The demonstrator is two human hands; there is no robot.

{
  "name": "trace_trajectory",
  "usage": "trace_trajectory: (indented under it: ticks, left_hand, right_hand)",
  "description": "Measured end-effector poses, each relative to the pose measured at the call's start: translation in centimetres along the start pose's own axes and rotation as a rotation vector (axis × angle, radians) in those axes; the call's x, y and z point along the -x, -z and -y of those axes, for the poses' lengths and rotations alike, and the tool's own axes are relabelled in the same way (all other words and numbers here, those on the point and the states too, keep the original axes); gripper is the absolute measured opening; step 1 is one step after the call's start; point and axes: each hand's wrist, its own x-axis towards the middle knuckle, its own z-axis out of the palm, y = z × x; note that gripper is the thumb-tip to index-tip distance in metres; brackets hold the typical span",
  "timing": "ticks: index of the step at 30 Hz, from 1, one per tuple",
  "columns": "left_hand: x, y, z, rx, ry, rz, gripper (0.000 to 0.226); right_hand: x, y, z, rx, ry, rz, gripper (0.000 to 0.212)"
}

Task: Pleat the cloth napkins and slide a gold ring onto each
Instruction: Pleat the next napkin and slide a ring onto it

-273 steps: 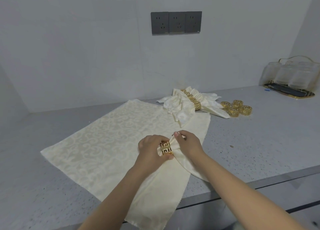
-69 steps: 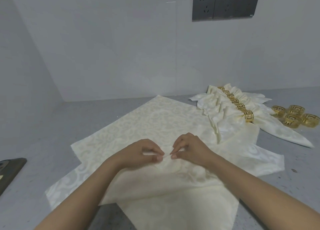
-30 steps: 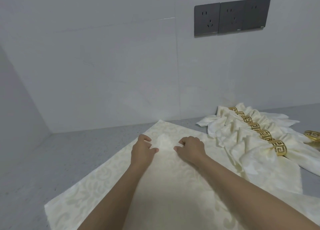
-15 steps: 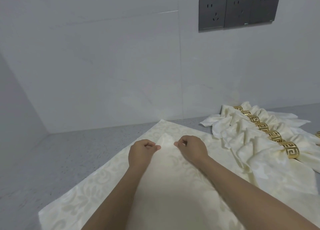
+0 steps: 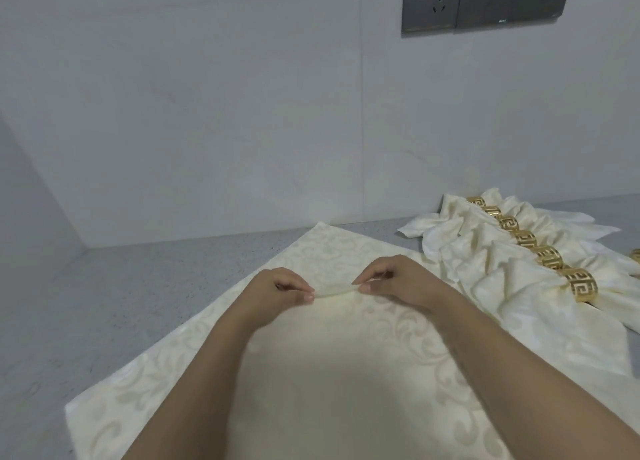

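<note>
napkin corner (image 5: 334, 290) now folded under, both hands (image 5: 277, 288) pulled nearer

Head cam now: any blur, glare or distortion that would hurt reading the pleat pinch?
Head view: light is soft and even, with no hard shadows. The fold pinched between left hand and right hand is slightly soft but readable. The cream napkin is low-contrast, its pattern faint. Gold rings show mild glints only. Wide-angle bending tilts the wall sockets.

Ringed napkins (image 5: 512, 252) right of flat napkin (image 5: 329, 373)
</note>
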Motion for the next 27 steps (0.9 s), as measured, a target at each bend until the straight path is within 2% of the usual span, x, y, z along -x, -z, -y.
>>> trace_trajectory:
  ticks: [5, 9, 11, 13, 17, 19, 21, 27]
  left_hand:
    - [0.3, 0.0, -0.4, -0.167, -0.013, 0.076, 0.005]
    - [0.0, -0.7, -0.4, -0.218, -0.014, 0.013, 0.016]
    - [-0.3, -1.1, -0.2, -0.290, -0.026, -0.003, 0.019]
    - [-0.6, -1.4, -0.1, -0.352, -0.030, 0.012, 0.023]
    - [-1.1, -1.6, -0.4, -0.326, 0.047, 0.042, 0.036]
    - [-1.3, -1.7, -1.0, -0.350, 0.088, 0.081, 0.037]
    - [-1.3, -1.9, -1.8, -0.435, 0.072, 0.084, 0.025]
    - [1.7, -2.8, -3.3, -0.550, -0.104, -0.061, 0.017]
  right_hand:
    - [0.0, 0.3, -0.1, 0.170, 0.042, 0.088, 0.020]
    - [-0.5, -1.0, 0.1, 0.301, 0.036, -0.005, 0.012]
    - [-0.7, -1.7, 0.1, 0.432, 0.050, -0.005, 0.022]
    - [-0.9, -2.1, 0.4, 0.490, 0.042, 0.003, 0.022]
    - [-1.6, -2.6, 0.9, 0.560, -0.050, 0.041, 0.039]
    - [-1.7, -2.7, 1.5, 0.601, -0.070, 0.065, 0.029]
    - [-1.4, -2.8, 2.3, 0.645, -0.026, 0.046, 0.014]
    - [0.9, -3.4, 3.1, 0.661, 0.131, -0.138, 0.008]
